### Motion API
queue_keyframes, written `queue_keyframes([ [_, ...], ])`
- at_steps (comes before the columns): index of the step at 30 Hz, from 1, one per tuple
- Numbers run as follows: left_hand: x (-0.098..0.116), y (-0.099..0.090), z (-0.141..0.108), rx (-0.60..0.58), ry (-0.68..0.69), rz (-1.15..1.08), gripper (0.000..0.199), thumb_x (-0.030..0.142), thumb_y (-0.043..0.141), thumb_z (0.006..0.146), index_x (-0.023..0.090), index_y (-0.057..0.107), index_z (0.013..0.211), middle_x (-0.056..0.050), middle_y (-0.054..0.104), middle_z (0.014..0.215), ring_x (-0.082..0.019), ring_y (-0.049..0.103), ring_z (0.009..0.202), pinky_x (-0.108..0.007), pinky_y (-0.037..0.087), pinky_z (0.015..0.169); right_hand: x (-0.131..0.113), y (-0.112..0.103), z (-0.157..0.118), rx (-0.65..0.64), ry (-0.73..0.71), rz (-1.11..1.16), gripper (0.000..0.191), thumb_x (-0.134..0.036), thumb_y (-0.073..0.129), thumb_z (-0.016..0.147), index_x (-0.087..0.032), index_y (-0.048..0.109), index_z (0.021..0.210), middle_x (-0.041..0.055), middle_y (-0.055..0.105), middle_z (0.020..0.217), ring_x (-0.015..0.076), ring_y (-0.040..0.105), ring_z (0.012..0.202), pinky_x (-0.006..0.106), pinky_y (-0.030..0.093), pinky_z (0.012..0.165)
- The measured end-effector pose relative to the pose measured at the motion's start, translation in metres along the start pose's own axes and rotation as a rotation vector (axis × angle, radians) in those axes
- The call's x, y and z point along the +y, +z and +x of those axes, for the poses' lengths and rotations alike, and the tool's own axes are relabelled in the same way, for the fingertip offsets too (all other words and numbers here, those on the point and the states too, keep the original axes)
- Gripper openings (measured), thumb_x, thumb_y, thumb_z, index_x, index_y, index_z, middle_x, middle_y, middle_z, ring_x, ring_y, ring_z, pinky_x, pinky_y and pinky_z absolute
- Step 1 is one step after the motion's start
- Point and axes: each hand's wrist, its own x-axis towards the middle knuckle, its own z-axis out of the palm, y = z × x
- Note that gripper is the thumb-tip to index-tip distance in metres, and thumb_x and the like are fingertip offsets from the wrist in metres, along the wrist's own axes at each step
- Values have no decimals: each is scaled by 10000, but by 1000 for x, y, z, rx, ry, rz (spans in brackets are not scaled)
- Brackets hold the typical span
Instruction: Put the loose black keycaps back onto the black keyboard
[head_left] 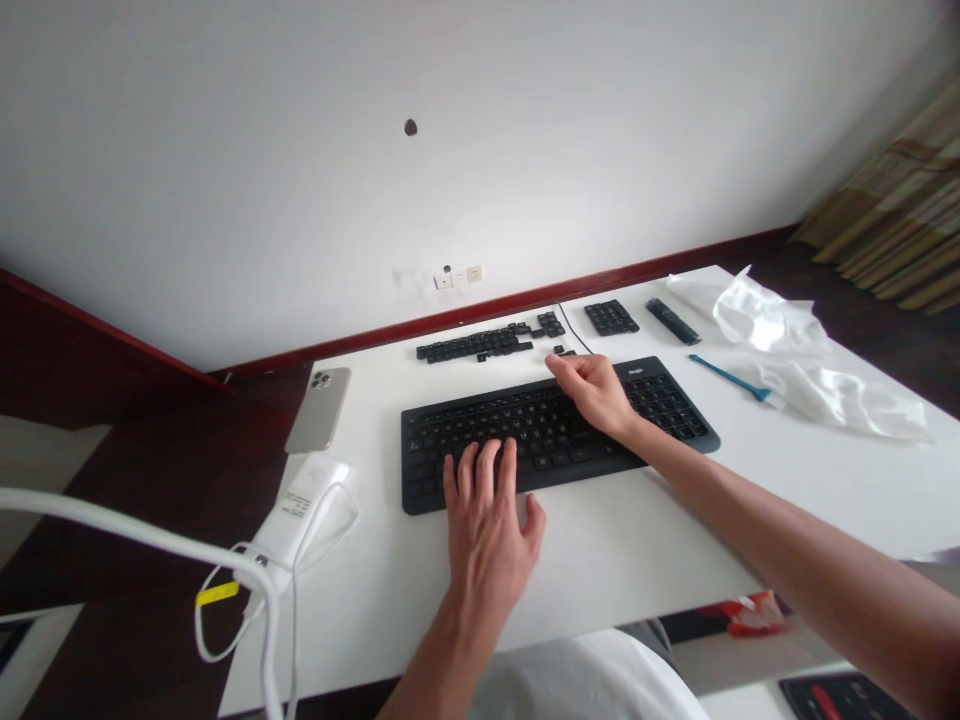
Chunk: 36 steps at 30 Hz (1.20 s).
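Note:
A black keyboard (540, 468) lies across the middle of the white table. My left hand (491, 520) rests with its fingers spread on the keyboard's lower left keys, thumb at its front edge. Over the upper right part of the keyboard is my right hand (595, 392), its fingers curled in and the thumb against them; what it holds, if anything, is hidden. Just beyond the right hand are a few loose black keycaps (559, 350). Behind the keyboard lie rows of loose keycaps (472, 345) and a block of keycaps (611, 317).
A phone (319, 410) and a white power strip (304, 510) with cables lie on the left. At the right are a dark brush-like item (672, 321), a blue tool (729, 377) and crumpled plastic bags (772, 320). A thin cable runs behind the keyboard.

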Motion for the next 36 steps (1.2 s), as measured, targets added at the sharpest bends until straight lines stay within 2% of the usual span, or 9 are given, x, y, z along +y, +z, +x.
queue_keyframes([
  [3,1,0,2,-1,-6,1,578,223,620,897,171,545,1467,-132,591,1434,-338,499,1364,-637,311,1240,6,-2,-1,-18,-26,-72,593,-591,528,987,-230,227,625,-43,190,617,107,189,597,313,181,556],
  [12,4,2,7,-3,-8,27,574,240,629,877,165,567,1442,-136,588,1414,-360,506,1336,-636,307,1239,2,3,-6,-145,-88,-284,557,-534,511,1000,-220,231,635,-47,205,616,108,214,599,300,210,565],
  [23,2,2,5,19,6,1,581,234,630,880,169,550,1452,-133,585,1409,-348,510,1340,-633,331,1227,4,3,-5,-130,-103,-304,549,-530,517,990,-225,229,637,-50,211,607,110,229,596,293,227,566],
  [33,-26,-8,-12,70,-40,54,563,243,611,926,138,521,1472,-167,536,1498,-358,470,1423,-609,362,1215,4,2,-5,-139,-90,-336,549,-514,528,992,-223,231,635,-55,209,601,110,227,601,291,224,573],
  [36,-29,-9,-13,68,-40,63,554,233,602,930,143,525,1472,-165,540,1507,-354,476,1426,-605,362,1218,4,2,-5,-151,-92,-341,553,-524,528,993,-224,228,637,-57,205,604,110,222,601,291,223,574],
])
